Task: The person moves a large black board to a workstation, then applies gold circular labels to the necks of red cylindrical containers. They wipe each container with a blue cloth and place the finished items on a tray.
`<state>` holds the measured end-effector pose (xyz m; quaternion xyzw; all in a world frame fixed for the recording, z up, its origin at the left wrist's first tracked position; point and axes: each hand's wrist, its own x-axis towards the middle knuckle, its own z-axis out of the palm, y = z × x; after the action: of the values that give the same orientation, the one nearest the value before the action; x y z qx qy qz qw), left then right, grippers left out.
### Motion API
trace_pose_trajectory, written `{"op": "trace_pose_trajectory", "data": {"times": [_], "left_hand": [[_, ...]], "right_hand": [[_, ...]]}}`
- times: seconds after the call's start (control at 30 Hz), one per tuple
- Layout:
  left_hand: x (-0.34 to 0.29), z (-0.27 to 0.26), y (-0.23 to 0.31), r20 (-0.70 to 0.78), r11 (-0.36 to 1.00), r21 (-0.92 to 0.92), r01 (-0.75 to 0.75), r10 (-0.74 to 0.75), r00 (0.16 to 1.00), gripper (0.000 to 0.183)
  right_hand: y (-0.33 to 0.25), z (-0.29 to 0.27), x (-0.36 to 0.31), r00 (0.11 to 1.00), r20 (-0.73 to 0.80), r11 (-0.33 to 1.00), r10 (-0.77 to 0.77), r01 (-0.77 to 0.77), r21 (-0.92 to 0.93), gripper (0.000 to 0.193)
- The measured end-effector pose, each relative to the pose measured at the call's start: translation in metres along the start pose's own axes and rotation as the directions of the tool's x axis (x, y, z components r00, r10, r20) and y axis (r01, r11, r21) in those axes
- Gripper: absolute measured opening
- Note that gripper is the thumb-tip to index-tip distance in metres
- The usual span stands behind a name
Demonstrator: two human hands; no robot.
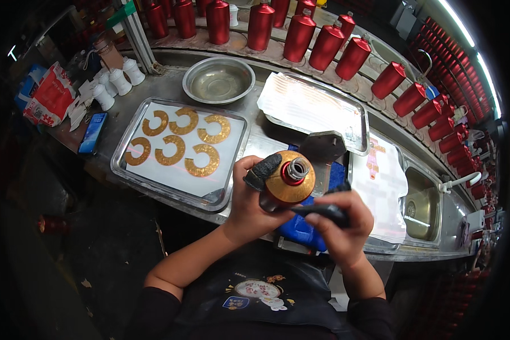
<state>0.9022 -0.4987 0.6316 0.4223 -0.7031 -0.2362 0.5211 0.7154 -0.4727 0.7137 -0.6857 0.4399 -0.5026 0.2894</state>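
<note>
My left hand (250, 207) is wrapped round a red bottle (272, 200), tilted so its open threaded neck (296, 169) faces up towards me. A gold ring-shaped sheet (277, 184) covers the bottle's shoulder. A black cover sits on my left thumb, which presses on the gold sheet. My right hand (345, 224) is closed on a black tool (326, 214) with a tapering end, held against the bottle's side just under the shoulder. Motion blurs that hand, and the tool's exact kind cannot be made out.
Left on the metal bench, a tray (118, 164) bears several gold C-shaped pieces (202, 160). Behind are a metal bowl (218, 63) and a second tray (364, 133). Red bottles (300, 35) line a curved conveyor. A sink (419, 218), white sheets (379, 209) and phone (93, 134) flank me.
</note>
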Motion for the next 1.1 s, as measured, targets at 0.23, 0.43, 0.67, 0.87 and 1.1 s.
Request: {"op": "trace_pose_trajectory", "data": {"times": [0.23,0.43,0.67,0.87,1.1], "left_hand": [[0.016,-0.014,0.004,0.087,0.999,0.035,0.017,-0.020,0.996,0.096],[0.013,-0.019,0.000,0.135,0.999,0.034,0.042,-0.046,0.990,0.097],[0.014,-0.018,-0.004,0.201,0.957,-0.218,0.192,-0.148,0.968,0.102],[0.009,-0.014,-0.005,0.129,0.996,-0.081,-0.049,0.059,0.990,0.094],[-0.018,0.020,-0.008,-0.038,0.961,-0.274,0.047,-0.060,0.998,0.099]], "right_hand": [[0.057,-0.006,0.042,0.917,-0.079,0.909,0.391,-0.372,0.187,0.021],[0.044,0.009,0.117,0.870,0.393,0.918,0.299,-0.375,0.132,0.023],[0.055,0.010,0.137,0.778,0.593,0.877,0.207,-0.416,0.240,0.022],[0.050,-0.005,0.075,0.985,0.169,0.995,0.021,-0.004,-0.099,0.022],[0.017,0.011,-0.013,0.839,0.324,0.846,-0.437,0.506,-0.168,0.036]]}}
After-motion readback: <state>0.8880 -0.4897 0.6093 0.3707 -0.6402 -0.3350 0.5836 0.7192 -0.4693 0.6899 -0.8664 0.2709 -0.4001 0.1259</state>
